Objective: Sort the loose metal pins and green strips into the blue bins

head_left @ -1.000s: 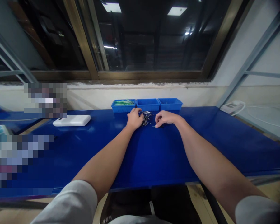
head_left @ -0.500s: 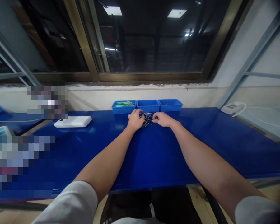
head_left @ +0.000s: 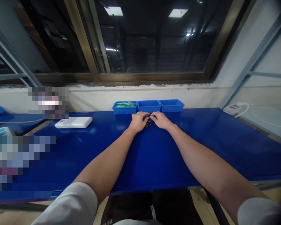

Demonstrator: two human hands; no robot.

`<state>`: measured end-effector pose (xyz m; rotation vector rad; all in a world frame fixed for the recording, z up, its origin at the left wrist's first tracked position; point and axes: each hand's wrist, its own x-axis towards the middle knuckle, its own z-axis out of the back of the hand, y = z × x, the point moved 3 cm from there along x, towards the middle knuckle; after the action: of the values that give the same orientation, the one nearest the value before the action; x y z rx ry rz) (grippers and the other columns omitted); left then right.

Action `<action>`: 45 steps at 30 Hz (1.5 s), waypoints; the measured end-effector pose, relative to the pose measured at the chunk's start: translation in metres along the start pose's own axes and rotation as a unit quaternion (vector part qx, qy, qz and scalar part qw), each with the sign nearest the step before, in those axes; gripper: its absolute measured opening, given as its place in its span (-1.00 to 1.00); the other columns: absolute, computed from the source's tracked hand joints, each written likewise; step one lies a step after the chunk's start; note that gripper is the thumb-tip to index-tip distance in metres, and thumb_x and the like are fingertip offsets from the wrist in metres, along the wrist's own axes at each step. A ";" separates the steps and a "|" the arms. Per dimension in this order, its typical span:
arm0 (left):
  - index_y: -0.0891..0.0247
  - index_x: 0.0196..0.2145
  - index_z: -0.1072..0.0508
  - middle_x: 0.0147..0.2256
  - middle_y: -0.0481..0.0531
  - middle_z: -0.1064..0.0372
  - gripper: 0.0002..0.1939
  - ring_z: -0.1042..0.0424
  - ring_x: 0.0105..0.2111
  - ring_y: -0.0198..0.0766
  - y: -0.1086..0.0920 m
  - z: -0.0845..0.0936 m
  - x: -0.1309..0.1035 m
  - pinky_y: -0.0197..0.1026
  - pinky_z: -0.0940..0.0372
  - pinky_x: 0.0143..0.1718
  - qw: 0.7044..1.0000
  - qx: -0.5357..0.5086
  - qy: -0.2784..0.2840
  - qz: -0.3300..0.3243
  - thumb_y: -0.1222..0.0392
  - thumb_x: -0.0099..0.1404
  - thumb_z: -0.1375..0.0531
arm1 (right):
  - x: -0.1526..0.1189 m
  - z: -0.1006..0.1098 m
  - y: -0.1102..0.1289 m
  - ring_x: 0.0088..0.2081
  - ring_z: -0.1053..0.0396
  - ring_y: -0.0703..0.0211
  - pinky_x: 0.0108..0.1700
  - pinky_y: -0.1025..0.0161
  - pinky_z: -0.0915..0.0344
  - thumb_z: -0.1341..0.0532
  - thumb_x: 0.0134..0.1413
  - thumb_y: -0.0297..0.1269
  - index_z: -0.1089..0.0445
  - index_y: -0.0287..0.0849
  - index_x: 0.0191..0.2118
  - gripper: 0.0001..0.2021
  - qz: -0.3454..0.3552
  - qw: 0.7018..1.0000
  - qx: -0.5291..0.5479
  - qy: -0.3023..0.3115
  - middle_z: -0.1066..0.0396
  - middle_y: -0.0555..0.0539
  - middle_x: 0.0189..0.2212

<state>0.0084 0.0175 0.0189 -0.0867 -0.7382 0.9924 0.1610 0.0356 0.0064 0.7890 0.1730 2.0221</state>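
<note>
A small heap of thin, dark and silvery metal pieces (head_left: 149, 123) lies on the blue table, partly covered by both hands; they look like long screws or pins, too small to tell. My left hand (head_left: 138, 121) curls over the left side of the heap, with several pieces at its fingertips. From the right, my right hand (head_left: 163, 120) reaches in with thumb and fingers pinched together at the same pieces. The fingertips of both hands almost meet, and they hide part of what is held.
Three blue bins stand against the wall: the left bin (head_left: 125, 109) holds green-and-white material, beside a middle bin (head_left: 149, 107) and a right bin (head_left: 172, 107). A white box-shaped device (head_left: 73, 122) lies left on the table (head_left: 152, 159). A power strip (head_left: 234, 107) is at right.
My right hand has moved left to the pieces and now nearly meets my left hand. My left hand has shifted slightly and closed more. Less of the heap shows.
</note>
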 end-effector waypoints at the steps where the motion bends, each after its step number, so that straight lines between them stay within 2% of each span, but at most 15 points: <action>1: 0.14 -0.15 -0.47 -0.18 0.00 -0.48 -0.78 -0.38 -0.08 -0.16 -0.001 0.000 0.000 -0.06 -0.15 0.02 1.000 -0.001 0.004 -0.004 0.18 0.27 -0.12 | 0.000 0.000 0.001 -0.33 -0.27 0.18 -0.25 0.27 -0.12 -0.04 0.19 -0.27 -0.35 -0.19 -0.39 -0.78 0.000 1.000 0.000 -0.002 -0.39 -0.07 -0.43; 8: 0.16 -0.21 -0.49 -0.21 0.00 -0.51 -0.84 -0.44 -0.14 -0.20 -0.003 0.001 0.000 -0.11 -0.19 -0.01 0.999 -0.036 -0.004 -0.013 0.21 0.26 -0.15 | 0.001 0.001 0.003 -0.38 -0.27 0.18 -0.27 0.26 -0.12 0.04 0.25 -0.19 -0.30 -0.17 -0.49 -0.65 -0.010 0.999 -0.010 -0.043 -0.38 -0.07 -0.49; 16: 0.19 -0.26 -0.49 -0.23 0.00 -0.52 -0.83 -0.45 -0.19 -0.21 -0.002 0.002 0.001 -0.17 -0.21 -0.09 0.999 -0.038 -0.027 -0.023 0.17 0.30 -0.10 | 0.000 0.003 0.003 -0.42 -0.35 0.19 -0.30 0.25 -0.19 0.08 0.24 -0.07 -0.33 -0.18 -0.51 -0.56 -0.041 0.992 0.106 -0.057 -0.43 -0.08 -0.50; 22: 0.19 -0.28 -0.48 -0.26 0.00 -0.51 -0.75 -0.43 -0.21 -0.19 -0.001 0.002 0.001 -0.14 -0.17 -0.11 1.000 -0.012 -0.012 0.003 0.12 0.34 -0.03 | -0.002 0.004 0.003 -0.38 -0.36 0.19 -0.28 0.25 -0.23 -0.12 0.07 -0.18 -0.40 -0.19 -0.42 -0.79 -0.037 0.983 0.161 -0.085 -0.45 -0.05 -0.45; 26: 0.20 -0.28 -0.47 -0.27 0.02 -0.49 -0.71 -0.42 -0.22 -0.19 0.000 0.000 0.001 -0.14 -0.15 -0.14 1.000 0.008 0.003 0.013 0.08 0.36 0.01 | -0.001 0.004 0.003 -0.40 -0.36 0.17 -0.27 0.21 -0.26 -0.14 0.03 -0.19 -0.42 -0.20 -0.43 -0.79 -0.044 0.977 0.190 -0.090 -0.44 -0.06 -0.48; 30: 0.21 -0.31 -0.47 -0.30 0.04 -0.47 -0.68 -0.40 -0.22 -0.18 0.001 -0.001 0.002 -0.14 -0.14 -0.17 1.000 0.022 0.010 0.014 0.07 0.37 0.03 | 0.000 0.007 0.004 -0.36 -0.39 0.15 -0.21 0.16 -0.30 -0.23 -0.09 -0.17 -0.44 -0.21 -0.39 -0.80 -0.051 0.945 0.300 -0.119 -0.47 -0.08 -0.43; 33: 0.19 -0.30 -0.47 -0.29 0.03 -0.47 -0.68 -0.40 -0.19 -0.17 0.001 -0.002 0.002 -0.12 -0.12 -0.14 1.000 0.022 0.012 0.015 0.05 0.37 0.03 | 0.000 0.010 0.004 -0.37 -0.40 0.14 -0.23 0.17 -0.30 -0.27 -0.18 -0.14 -0.44 -0.20 -0.44 -0.78 -0.067 0.927 0.349 -0.115 -0.47 -0.07 -0.46; 35: 0.15 -0.26 -0.47 -0.24 0.02 -0.47 -0.69 -0.39 -0.14 -0.16 0.000 -0.002 0.001 -0.08 -0.10 -0.10 0.999 0.022 0.009 0.022 0.02 0.36 0.02 | 0.000 0.012 0.003 -0.38 -0.39 0.14 -0.28 0.20 -0.29 -0.24 -0.16 -0.11 -0.44 -0.20 -0.46 -0.76 -0.094 0.924 0.352 -0.120 -0.47 -0.06 -0.49; 38: 0.12 -0.14 -0.43 -0.14 0.04 -0.45 -0.68 -0.35 -0.06 -0.11 0.000 0.000 0.000 0.00 -0.07 -0.03 0.998 0.019 -0.016 0.062 -0.04 0.34 0.01 | -0.002 0.019 -0.004 -0.39 -0.37 0.16 -0.35 0.24 -0.26 -0.17 -0.11 -0.08 -0.44 -0.21 -0.44 -0.72 -0.135 0.917 0.332 -0.174 -0.46 -0.07 -0.49; 42: 0.14 -0.08 -0.38 -0.07 0.11 -0.40 -0.67 -0.29 0.01 -0.03 0.005 0.000 0.000 0.09 -0.05 0.02 0.991 0.027 -0.033 0.124 -0.04 0.32 -0.01 | -0.002 0.031 -0.024 -0.38 -0.32 0.20 -0.42 0.29 -0.20 -0.14 -0.13 -0.05 -0.42 -0.23 -0.30 -0.64 -0.189 0.890 0.321 -0.264 -0.45 -0.10 -0.40; 45: 0.13 -0.08 -0.37 -0.03 0.14 -0.36 -0.71 -0.25 0.05 0.02 0.009 -0.001 0.000 0.13 -0.04 0.05 0.988 0.041 -0.025 0.144 0.03 0.29 -0.06 | -0.001 0.035 -0.041 -0.41 -0.28 0.25 -0.49 0.34 -0.12 -0.16 -0.17 -0.05 -0.40 -0.23 -0.17 -0.56 -0.229 0.871 0.336 -0.277 -0.44 -0.10 -0.32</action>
<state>0.0030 0.0229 0.0148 -0.0992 -0.7435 1.3040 0.2119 0.0515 0.0160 1.5626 0.6820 1.2021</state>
